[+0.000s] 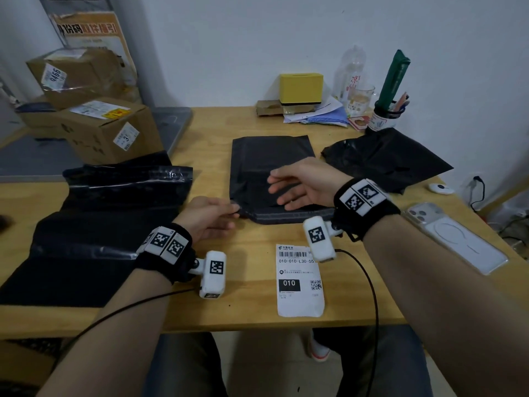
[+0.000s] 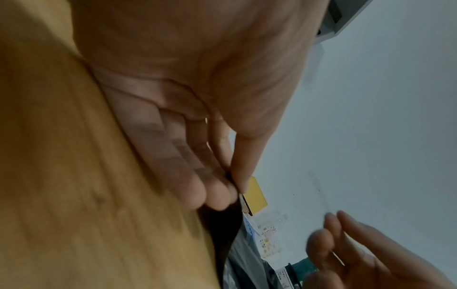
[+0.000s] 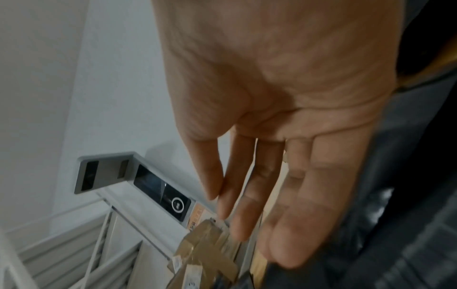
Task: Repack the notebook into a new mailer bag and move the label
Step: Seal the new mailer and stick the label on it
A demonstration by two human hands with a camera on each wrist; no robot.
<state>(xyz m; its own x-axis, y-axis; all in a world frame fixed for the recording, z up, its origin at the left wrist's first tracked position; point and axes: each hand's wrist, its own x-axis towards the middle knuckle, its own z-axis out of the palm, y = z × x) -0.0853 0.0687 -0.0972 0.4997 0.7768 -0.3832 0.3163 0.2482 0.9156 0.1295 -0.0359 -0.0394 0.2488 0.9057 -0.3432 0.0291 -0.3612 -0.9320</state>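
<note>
At the centre of the head view a black mailer bag lies flat on the wooden surface, and its thick near edge suggests the notebook is inside, though no cover shows. The left hand pinches the bag's lower left corner between thumb and fingertips; the left wrist view shows the same grip, black film caught under the thumb. The right hand hovers over the bag's lower half, fingers straight and spread, grasping nothing; whether it touches the film I cannot tell.

Below the bag, at lower centre, a white shipping label lies loose on the surface, apart from the bag. It reads "010-010-L30-55" under a barcode, with "010" in white on a black block and a QR code beside it; the smaller print is too fine to read.

Left of centre lies a spread of other black mailer bags with glossy seal strips. Behind them, at upper left, stand cardboard boxes with stickers; one reads "9466". An orange poster with Chinese characters leans on the wall there. At upper centre sit a yellow box, loose papers, a glass and a pen cup. A crumpled black bag lies at the right, and a phone in a clear case rests face down at the right edge.
</note>
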